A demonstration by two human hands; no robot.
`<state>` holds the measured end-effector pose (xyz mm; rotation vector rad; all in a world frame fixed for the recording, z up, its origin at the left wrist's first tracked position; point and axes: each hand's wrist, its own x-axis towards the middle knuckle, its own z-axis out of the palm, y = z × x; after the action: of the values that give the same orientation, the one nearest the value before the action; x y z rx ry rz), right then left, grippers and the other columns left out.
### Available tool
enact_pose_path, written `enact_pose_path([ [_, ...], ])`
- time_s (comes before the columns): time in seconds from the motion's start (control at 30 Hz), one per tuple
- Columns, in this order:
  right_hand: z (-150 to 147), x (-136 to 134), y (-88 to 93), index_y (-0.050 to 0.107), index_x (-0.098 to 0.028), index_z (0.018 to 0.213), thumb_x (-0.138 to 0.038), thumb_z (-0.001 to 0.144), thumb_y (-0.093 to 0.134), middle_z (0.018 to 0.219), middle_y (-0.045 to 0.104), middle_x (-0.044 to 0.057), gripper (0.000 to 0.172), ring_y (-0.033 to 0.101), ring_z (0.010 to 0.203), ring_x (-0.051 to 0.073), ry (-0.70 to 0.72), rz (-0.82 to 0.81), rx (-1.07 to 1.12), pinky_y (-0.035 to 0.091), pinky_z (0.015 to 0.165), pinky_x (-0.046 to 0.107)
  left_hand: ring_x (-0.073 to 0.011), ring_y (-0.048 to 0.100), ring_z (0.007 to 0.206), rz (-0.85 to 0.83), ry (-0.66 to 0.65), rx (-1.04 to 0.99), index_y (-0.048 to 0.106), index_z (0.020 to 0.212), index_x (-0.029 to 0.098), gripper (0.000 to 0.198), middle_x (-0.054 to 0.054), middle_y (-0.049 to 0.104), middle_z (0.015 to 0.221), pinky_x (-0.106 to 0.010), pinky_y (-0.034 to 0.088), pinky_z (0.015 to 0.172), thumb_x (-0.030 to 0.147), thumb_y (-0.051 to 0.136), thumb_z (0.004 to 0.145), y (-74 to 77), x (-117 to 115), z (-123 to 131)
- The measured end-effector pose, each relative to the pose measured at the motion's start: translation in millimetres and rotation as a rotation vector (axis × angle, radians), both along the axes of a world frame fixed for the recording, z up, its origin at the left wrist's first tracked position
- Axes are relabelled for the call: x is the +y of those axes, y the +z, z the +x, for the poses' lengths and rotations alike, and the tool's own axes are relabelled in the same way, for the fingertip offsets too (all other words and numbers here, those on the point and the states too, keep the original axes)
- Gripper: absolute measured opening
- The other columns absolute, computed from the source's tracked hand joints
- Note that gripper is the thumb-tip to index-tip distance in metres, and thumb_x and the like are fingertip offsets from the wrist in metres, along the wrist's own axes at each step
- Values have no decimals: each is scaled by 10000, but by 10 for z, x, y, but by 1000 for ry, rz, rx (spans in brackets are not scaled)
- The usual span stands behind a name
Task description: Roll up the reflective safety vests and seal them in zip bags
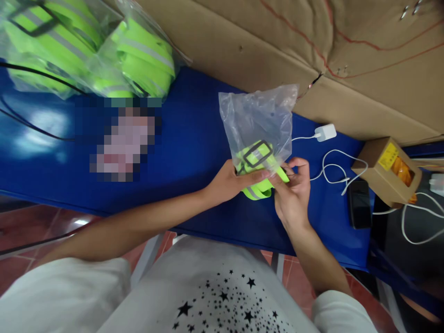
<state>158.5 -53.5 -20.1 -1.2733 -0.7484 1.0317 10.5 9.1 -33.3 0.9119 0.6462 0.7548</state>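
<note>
A neon-yellow reflective belt (257,191), rolled up, with a grey stripe and a black rectangular buckle, is between my hands above the blue table (197,134). Its upper part lies at the mouth end of a clear plastic bag (258,111), which stretches away from me; how much of the belt is inside I cannot tell. My left hand (227,182) grips the roll from the left, thumb across its front. From the right, my right hand (293,196) is closed on the belt's edge near the bag, its fingertips partly hidden.
Bagged neon-yellow belts (145,55) lie at the back left, near black cables (38,69). A pixelated patch (126,138) covers something on the left. Rightward are a white charger (326,132) with cord, a black phone (360,203) and a cardboard box (373,162). Brown cardboard (215,37) borders the back.
</note>
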Motion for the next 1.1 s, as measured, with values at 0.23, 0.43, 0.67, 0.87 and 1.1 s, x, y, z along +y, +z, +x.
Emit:
enact_pose_path([
  [0.23, 31, 33, 63, 462, -283, 933, -285, 676, 948, 845, 624, -88, 550, 652, 765, 109, -92, -80, 159, 546, 741, 248, -247, 721, 1203, -31, 90, -202, 725, 1222, 222, 404, -64, 765, 1278, -390, 547, 1118, 508, 741, 939, -24, -139, 85],
  [0.43, 56, 42, -14, 473, -276, 927, -358, 747, 904, 966, 644, -45, 474, 677, 881, 145, -123, -131, 127, 572, 810, 291, -271, 711, 1219, -112, 147, -140, 692, 1289, 233, 522, -77, 761, 1277, -405, 580, 1065, 576, 757, 902, -30, -158, 67],
  [0.67, -70, 17, -55, 523, -326, 1151, -429, 848, 816, 1138, 651, -18, 434, 687, 992, 156, -120, -99, 135, 595, 875, 321, -275, 653, 1325, -175, 78, -162, 685, 1310, 231, 498, -91, 740, 1332, -418, 527, 1134, 468, 808, 890, -24, -223, 111],
  [0.87, 40, 34, -75, 542, -306, 1244, -431, 783, 875, 1228, 667, 31, 582, 674, 1116, 207, 68, -158, 18, 581, 965, 386, -267, 665, 1313, -168, 170, -194, 716, 1240, 237, 418, -72, 739, 1341, -399, 545, 1110, 456, 809, 896, 1, -46, 22],
  [1.1, 1, 10, -120, 597, -270, 960, -390, 683, 957, 841, 690, -51, 470, 667, 776, 149, -3, -76, -55, 560, 710, 284, -265, 759, 1065, -206, 141, -19, 782, 1118, 174, 459, -97, 801, 1169, -388, 609, 963, 425, 921, 761, -64, -90, 23],
])
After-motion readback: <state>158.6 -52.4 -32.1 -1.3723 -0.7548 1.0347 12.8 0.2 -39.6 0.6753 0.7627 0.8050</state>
